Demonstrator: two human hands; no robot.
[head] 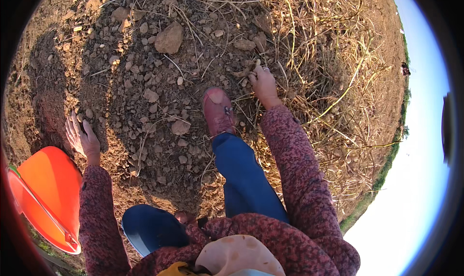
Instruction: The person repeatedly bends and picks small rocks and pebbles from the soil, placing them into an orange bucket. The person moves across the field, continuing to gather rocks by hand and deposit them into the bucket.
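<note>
My left hand (82, 136) hovers over or rests on the soil, back upward, with the thumb apart from the fingers and nothing visibly held. Just below it stands an orange plastic bucket (50, 189), tilted in the view, with a handle across its mouth. My right hand (264, 86) is low at the edge of dry plant stalks (319, 58), its thumb and fingers pinched around a small pale pod (258, 62), which looks like a peanut. The fingertips partly hide it. Another pale pod (180, 80) lies on the ground between my hands.
My red shoe (217, 107) is planted on the cloddy soil (145, 80). A large clod (169, 37) and several smaller ones lie ahead. Long dry stems (344, 91) stick up on the right. A distant person (405, 69) shows near the field's edge.
</note>
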